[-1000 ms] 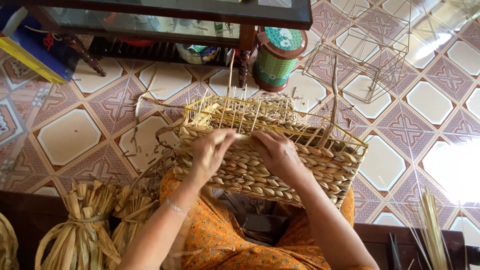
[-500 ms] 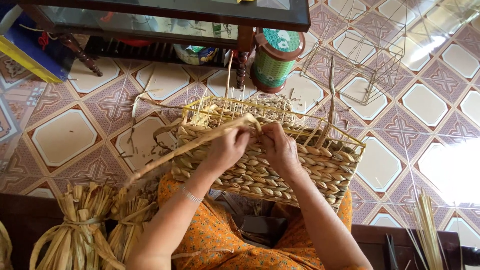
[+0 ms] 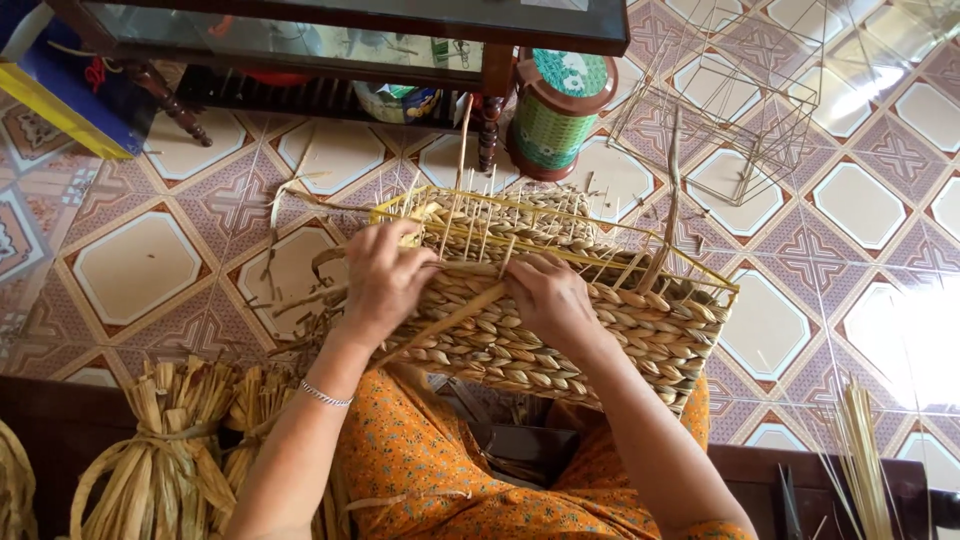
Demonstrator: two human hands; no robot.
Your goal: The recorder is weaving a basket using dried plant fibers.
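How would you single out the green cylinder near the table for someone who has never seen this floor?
Start at the dark glass-topped table along the top edge. Beside its turned leg, on the tiled floor, stands the green cylinder. Its patterned green body with reddish-brown rims sets it apart from the bare wire frame beside it.

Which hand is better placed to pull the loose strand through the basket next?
Probably the left hand: it sits at the basket's unfinished rim, where the strand leads. The right hand presses on the woven side, steadying it.

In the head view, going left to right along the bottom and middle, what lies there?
Tied straw bundles → left hand → right hand, both on the woven basket → loose thin straws.
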